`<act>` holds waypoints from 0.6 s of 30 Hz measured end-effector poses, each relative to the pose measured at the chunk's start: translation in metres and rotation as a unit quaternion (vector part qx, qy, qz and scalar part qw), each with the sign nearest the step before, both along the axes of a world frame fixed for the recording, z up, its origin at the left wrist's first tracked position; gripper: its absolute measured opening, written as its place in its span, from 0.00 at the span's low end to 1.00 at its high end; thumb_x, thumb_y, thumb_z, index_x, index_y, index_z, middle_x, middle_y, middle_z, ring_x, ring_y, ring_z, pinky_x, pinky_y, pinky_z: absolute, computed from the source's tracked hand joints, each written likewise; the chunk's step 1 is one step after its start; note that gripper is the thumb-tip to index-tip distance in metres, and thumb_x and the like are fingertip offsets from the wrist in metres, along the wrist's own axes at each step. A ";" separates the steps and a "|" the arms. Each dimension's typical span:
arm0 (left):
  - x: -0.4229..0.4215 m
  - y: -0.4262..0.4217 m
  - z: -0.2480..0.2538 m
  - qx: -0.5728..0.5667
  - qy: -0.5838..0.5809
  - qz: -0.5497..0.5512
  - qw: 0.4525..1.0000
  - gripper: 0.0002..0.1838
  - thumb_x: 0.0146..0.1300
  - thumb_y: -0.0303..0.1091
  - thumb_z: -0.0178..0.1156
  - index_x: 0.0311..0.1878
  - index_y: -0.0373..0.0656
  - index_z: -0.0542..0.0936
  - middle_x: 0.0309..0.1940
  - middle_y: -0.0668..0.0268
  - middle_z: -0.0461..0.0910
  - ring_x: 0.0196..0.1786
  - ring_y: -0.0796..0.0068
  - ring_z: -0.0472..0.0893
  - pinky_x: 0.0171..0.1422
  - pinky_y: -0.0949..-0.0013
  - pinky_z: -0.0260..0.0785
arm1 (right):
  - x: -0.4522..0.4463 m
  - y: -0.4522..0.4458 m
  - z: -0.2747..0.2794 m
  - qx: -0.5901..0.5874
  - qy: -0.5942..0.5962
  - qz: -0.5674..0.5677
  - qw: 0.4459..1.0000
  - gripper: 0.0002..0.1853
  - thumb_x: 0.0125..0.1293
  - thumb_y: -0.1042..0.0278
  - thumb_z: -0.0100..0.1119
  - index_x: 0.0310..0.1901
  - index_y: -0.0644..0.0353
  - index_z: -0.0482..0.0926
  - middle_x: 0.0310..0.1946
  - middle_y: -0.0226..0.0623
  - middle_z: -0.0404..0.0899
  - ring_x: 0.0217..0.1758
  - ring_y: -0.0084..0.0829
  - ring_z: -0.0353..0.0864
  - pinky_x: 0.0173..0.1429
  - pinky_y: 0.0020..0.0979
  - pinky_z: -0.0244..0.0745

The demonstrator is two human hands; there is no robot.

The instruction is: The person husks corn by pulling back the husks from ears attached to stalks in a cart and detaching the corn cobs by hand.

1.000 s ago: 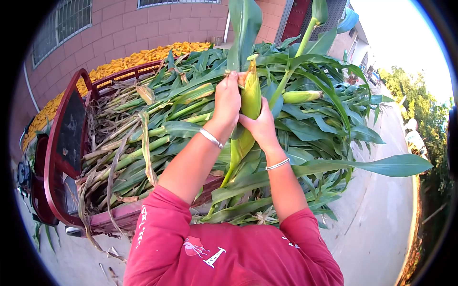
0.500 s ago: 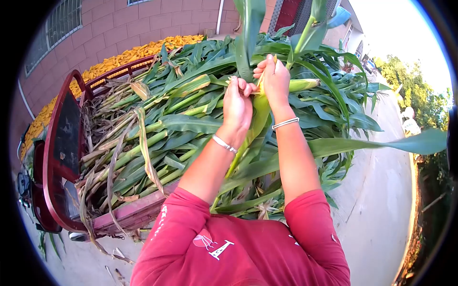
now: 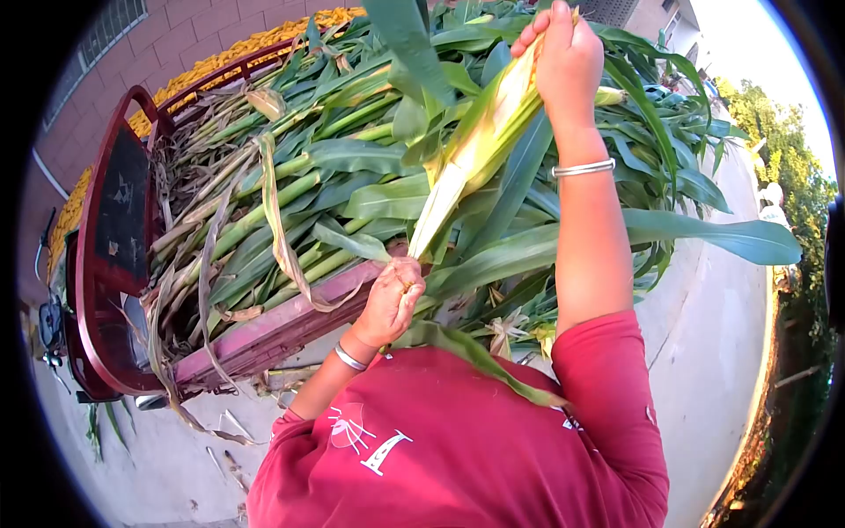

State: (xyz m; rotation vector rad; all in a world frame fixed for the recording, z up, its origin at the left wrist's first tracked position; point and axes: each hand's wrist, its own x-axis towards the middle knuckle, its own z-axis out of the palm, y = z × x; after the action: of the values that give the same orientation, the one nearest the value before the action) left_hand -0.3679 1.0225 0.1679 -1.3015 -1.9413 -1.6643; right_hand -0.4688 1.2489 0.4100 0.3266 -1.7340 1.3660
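Note:
My right hand (image 3: 568, 63) is closed around the upper end of an ear of corn (image 3: 503, 113), high over the stalks. Below and to the left, my left hand (image 3: 393, 297) makes a fist on the tip of a pale corn husk (image 3: 440, 201). That husk stretches taut and slanting from the ear down to my left fingers. Green husk still covers part of the ear, and yellow shows near my right fingers. A broad corn leaf (image 3: 480, 356) hangs across the front of my shirt.
A red cart (image 3: 264, 330) is heaped with cut corn stalks (image 3: 282, 189), their leaves jutting out to the right. Yellow corn cobs (image 3: 229, 66) lie along the brick wall behind. Concrete ground (image 3: 695, 352) runs beside the cart, with bushes farther right.
My hands were close together at the ear's top. My left hand has pulled the husk down toward my chest, while my right hand has risen up and right. Paler inner husk now shows.

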 end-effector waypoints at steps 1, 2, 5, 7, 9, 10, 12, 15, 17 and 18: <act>0.000 -0.004 -0.008 0.001 0.000 0.014 1.000 0.03 0.61 0.26 0.49 0.31 0.40 0.69 0.29 0.58 0.68 0.38 0.55 0.70 0.50 0.59 0.63 | 0.000 -0.006 -0.002 -0.003 -0.007 -0.001 1.000 0.21 0.75 0.55 0.41 0.30 0.64 0.70 0.21 0.37 0.76 0.22 0.29 0.79 0.30 0.28 0.74; 0.004 -0.011 -0.017 -0.006 -0.017 0.026 1.000 0.03 0.62 0.26 0.49 0.31 0.41 0.69 0.30 0.58 0.68 0.38 0.55 0.70 0.50 0.59 0.63 | -0.001 -0.014 -0.003 -0.031 -0.014 0.009 0.999 0.20 0.74 0.55 0.42 0.29 0.62 0.70 0.19 0.36 0.74 0.19 0.28 0.76 0.26 0.28 0.73; 0.009 -0.032 -0.048 -0.048 -0.046 0.038 0.997 0.05 0.62 0.29 0.48 0.30 0.42 0.68 0.29 0.59 0.68 0.38 0.54 0.70 0.49 0.60 0.63 | -0.013 -0.029 0.002 -0.067 0.015 0.043 0.997 0.20 0.74 0.56 0.42 0.27 0.61 0.70 0.16 0.34 0.71 0.15 0.26 0.72 0.22 0.27 0.71; 0.013 -0.037 -0.046 0.003 -0.020 0.045 0.999 0.06 0.63 0.30 0.48 0.30 0.42 0.68 0.28 0.60 0.68 0.37 0.55 0.70 0.48 0.60 0.63 | -0.003 -0.047 0.004 -0.080 0.001 0.097 0.992 0.19 0.74 0.57 0.43 0.28 0.61 0.70 0.17 0.35 0.71 0.17 0.27 0.74 0.25 0.27 0.73; 0.005 -0.047 -0.048 -0.007 -0.047 0.075 0.996 0.07 0.63 0.30 0.47 0.29 0.42 0.67 0.28 0.60 0.67 0.36 0.57 0.69 0.47 0.61 0.63 | 0.010 -0.066 0.009 -0.001 0.001 0.115 0.993 0.22 0.75 0.52 0.42 0.35 0.65 0.73 0.26 0.38 0.78 0.27 0.30 0.81 0.34 0.28 0.76; 0.005 -0.049 -0.040 -0.009 -0.071 0.087 0.994 0.08 0.64 0.30 0.46 0.28 0.42 0.67 0.28 0.61 0.68 0.36 0.58 0.69 0.47 0.61 0.63 | 0.011 -0.072 0.007 -0.011 -0.010 0.137 0.991 0.23 0.75 0.51 0.42 0.38 0.66 0.74 0.29 0.39 0.79 0.31 0.31 0.82 0.38 0.29 0.76; 0.001 -0.051 -0.037 -0.003 -0.072 0.080 0.994 0.08 0.65 0.29 0.46 0.28 0.41 0.68 0.28 0.61 0.68 0.36 0.59 0.70 0.47 0.62 0.64 | 0.006 -0.074 -0.001 -0.047 -0.002 0.169 0.985 0.25 0.75 0.50 0.40 0.42 0.68 0.76 0.33 0.41 0.81 0.37 0.32 0.82 0.45 0.30 0.76; -0.004 -0.058 -0.031 -0.041 -0.049 0.052 0.997 0.07 0.64 0.25 0.47 0.30 0.40 0.70 0.28 0.61 0.68 0.36 0.59 0.70 0.46 0.62 0.64 | 0.010 -0.077 0.000 -0.096 0.020 0.176 0.979 0.26 0.77 0.51 0.37 0.44 0.68 0.77 0.39 0.45 0.82 0.45 0.34 0.82 0.54 0.32 0.74; -0.004 -0.058 -0.019 -0.052 -0.056 0.047 0.996 0.07 0.65 0.25 0.46 0.30 0.40 0.70 0.28 0.61 0.67 0.36 0.59 0.70 0.45 0.61 0.64 | 0.009 -0.080 -0.001 -0.160 0.033 0.196 0.967 0.26 0.77 0.52 0.35 0.46 0.69 0.77 0.44 0.46 0.82 0.49 0.35 0.82 0.57 0.33 0.72; -0.004 -0.058 -0.014 -0.059 -0.070 0.043 0.995 0.07 0.67 0.28 0.47 0.33 0.39 0.71 0.29 0.58 0.69 0.37 0.57 0.71 0.46 0.60 0.65 | 0.009 -0.079 -0.002 -0.172 0.039 0.212 0.961 0.26 0.77 0.52 0.35 0.48 0.69 0.77 0.46 0.46 0.82 0.51 0.36 0.81 0.58 0.34 0.71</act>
State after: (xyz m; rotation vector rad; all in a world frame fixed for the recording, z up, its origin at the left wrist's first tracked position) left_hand -0.3714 0.9648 0.1542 -1.1507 -2.1739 -1.6610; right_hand -0.4594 1.1695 0.4076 0.5682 -1.3733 1.9030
